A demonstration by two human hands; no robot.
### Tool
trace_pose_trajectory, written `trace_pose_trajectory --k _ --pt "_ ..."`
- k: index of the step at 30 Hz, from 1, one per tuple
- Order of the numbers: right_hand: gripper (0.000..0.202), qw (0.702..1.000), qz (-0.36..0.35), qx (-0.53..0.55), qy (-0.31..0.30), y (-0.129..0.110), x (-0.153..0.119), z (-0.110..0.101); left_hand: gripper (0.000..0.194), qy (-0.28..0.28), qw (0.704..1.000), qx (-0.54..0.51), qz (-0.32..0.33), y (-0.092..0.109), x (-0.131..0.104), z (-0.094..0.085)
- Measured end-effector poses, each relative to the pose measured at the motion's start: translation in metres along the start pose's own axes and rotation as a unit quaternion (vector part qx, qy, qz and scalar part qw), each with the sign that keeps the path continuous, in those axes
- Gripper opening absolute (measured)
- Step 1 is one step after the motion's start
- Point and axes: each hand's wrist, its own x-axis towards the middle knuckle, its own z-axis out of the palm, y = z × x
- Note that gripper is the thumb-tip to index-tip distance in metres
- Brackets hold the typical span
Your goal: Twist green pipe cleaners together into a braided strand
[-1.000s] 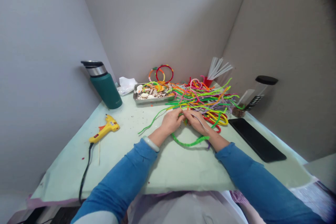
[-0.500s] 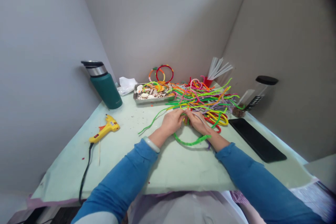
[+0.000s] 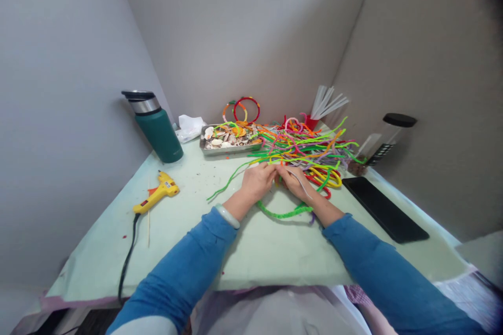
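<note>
My left hand [image 3: 258,180] and my right hand [image 3: 291,180] meet at the middle of the table, fingers closed together around part of a green fuzzy band [image 3: 285,214]. The band curves below them, its right end near my right wrist. A thin pale strip [image 3: 302,185] runs from my right fingers over the back of that hand. What lies between the fingertips is mostly hidden. Just beyond the hands is a heap of coloured pipe cleaners [image 3: 310,141].
A metal tray [image 3: 231,152] of shells stands at the back, with two rings [image 3: 247,98] behind it. At left are a green bottle [image 3: 159,136] and a yellow glue gun [image 3: 157,193]; at right, a black phone [image 3: 385,209] and a clear bottle [image 3: 387,141].
The green band has shifted slightly left, and the pale strip beside my right hand has changed angle a little. Both hands stay nearly in place.
</note>
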Motion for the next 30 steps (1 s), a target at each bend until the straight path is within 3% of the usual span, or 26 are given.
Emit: trace_pose_trajectory --k 14,21,30 --pt "0.051 0.998 0.016 -0.025 0.054 0.0004 -0.0004 -0.0016 0.036 0.0 0.998 -0.062 -0.013 -0.0004 0.0034 0.0016" --pt "0.053 1.0 0.012 -0.008 0.01 0.0004 -0.0006 -0.0011 0.027 -0.018 0.999 -0.006 -0.026 -0.0002 0.0018 0.0032" --pt "0.046 0.999 -0.013 -0.009 -0.045 0.0018 -0.0004 0.0008 0.028 -0.009 1.0 0.004 -0.017 0.0004 -0.0005 -0.0005"
